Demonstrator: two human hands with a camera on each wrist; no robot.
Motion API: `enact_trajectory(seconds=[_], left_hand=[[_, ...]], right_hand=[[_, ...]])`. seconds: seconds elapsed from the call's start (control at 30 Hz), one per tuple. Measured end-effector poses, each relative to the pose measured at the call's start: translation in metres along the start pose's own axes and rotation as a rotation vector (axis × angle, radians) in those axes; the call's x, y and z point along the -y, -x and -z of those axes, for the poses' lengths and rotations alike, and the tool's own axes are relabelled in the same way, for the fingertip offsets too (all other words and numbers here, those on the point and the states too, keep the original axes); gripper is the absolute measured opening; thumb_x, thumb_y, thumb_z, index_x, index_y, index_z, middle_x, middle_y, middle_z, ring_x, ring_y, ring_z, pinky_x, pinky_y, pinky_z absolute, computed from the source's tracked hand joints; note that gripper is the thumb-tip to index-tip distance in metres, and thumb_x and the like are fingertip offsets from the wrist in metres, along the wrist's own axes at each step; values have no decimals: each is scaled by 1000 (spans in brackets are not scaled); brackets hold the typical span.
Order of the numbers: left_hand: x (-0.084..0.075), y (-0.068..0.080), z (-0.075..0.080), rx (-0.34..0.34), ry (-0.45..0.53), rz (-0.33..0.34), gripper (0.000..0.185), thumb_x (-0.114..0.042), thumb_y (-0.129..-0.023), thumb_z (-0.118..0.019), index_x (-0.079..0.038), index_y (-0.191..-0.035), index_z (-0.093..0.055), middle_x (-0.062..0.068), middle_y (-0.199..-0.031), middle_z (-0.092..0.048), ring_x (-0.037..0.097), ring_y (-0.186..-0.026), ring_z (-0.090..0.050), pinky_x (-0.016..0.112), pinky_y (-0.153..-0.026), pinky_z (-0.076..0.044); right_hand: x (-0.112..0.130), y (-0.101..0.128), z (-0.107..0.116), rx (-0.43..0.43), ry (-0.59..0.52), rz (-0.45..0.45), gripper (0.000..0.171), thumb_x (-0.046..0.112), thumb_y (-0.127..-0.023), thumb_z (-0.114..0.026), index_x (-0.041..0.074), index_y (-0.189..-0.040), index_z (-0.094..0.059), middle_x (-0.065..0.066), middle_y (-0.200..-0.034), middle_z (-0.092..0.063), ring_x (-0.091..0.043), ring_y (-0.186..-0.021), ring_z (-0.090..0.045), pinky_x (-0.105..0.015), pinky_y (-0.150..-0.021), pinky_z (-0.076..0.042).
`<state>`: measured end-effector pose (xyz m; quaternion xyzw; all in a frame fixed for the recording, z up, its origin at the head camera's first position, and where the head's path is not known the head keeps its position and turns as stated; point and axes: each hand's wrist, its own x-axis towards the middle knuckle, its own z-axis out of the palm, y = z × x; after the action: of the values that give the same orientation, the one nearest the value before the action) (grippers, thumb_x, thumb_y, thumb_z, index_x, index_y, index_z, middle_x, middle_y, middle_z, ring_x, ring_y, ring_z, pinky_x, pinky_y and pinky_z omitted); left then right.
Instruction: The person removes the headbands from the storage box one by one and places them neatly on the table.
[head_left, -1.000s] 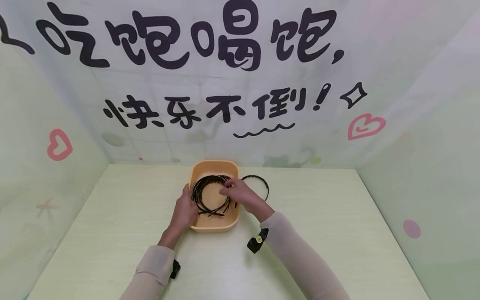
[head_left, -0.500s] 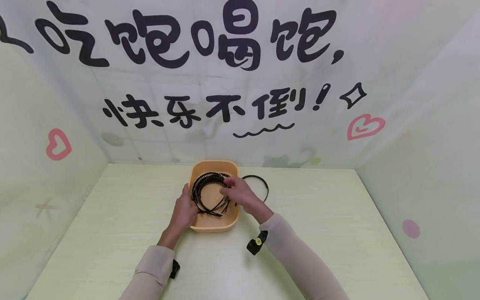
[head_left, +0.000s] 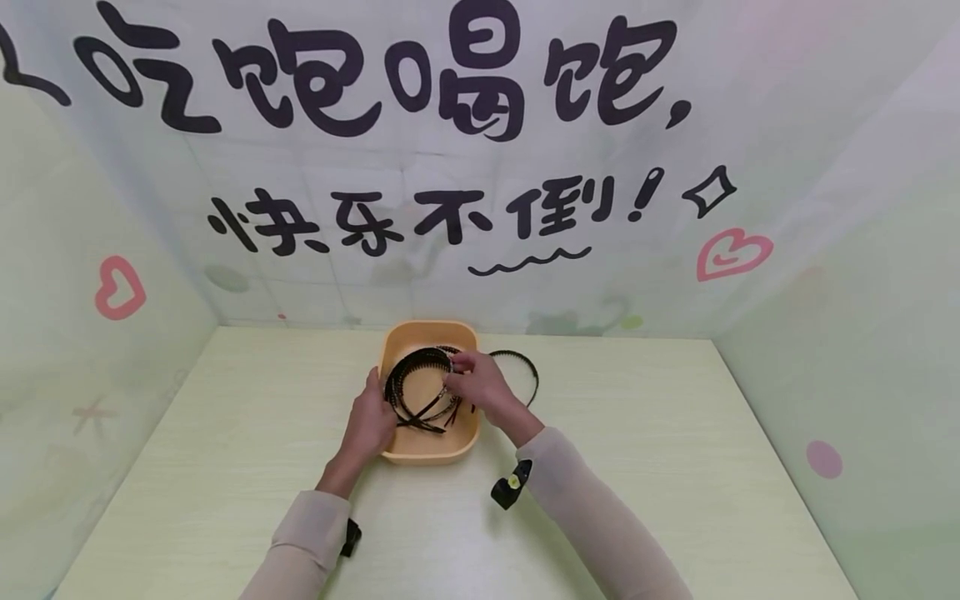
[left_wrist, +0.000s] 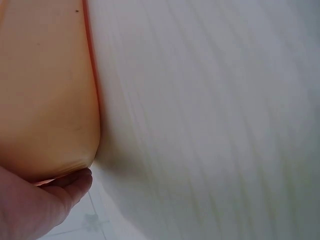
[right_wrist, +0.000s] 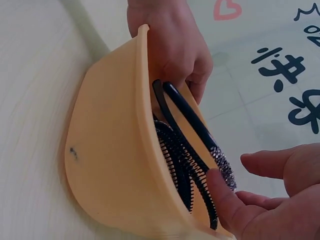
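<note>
Standing on a pale green surface, a peach-coloured tub holds a bundle of black toothed headbands. The person's left hand grips the tub's left rim, fingers curled over the edge and touching the bands inside. The right hand reaches in from the right, its thumb and fingertips pinching one headband at the top of the bundle. One more black headband lies on the surface just beside the tub's right wall, partly hidden behind that hand.

Pale beige long sleeves, black wrist cameras strapped on.
</note>
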<state>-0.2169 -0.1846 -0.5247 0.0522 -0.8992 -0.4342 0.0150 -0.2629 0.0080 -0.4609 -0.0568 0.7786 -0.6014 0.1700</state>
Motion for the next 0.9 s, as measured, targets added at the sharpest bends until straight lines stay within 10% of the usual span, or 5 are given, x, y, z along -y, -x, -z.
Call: enact_trajectory(seconds=[0.7, 0.9], left_hand=[[-2, 0, 0, 20, 4, 2, 69, 6, -93, -32, 9, -155, -2, 38, -151, -30, 46, -137, -37, 56, -108, -37], [-3, 0, 0, 1, -7, 9, 69, 7, -93, -34, 10, -155, -4, 38, -149, -34, 47, -135, -41, 56, -107, -39]], right_hand=[[-9, -9, -2, -65, -169, -51, 25, -2, -91, -66, -11, -114, -62, -13, -86, -66, -14, -59, -67, -37, -66, -60], [-9, -10, -1, -108, -126, -44, 23, -3, -90, -65, -10, -113, -66, -30, -104, -68, -14, -58, -66, -34, -63, -59]])
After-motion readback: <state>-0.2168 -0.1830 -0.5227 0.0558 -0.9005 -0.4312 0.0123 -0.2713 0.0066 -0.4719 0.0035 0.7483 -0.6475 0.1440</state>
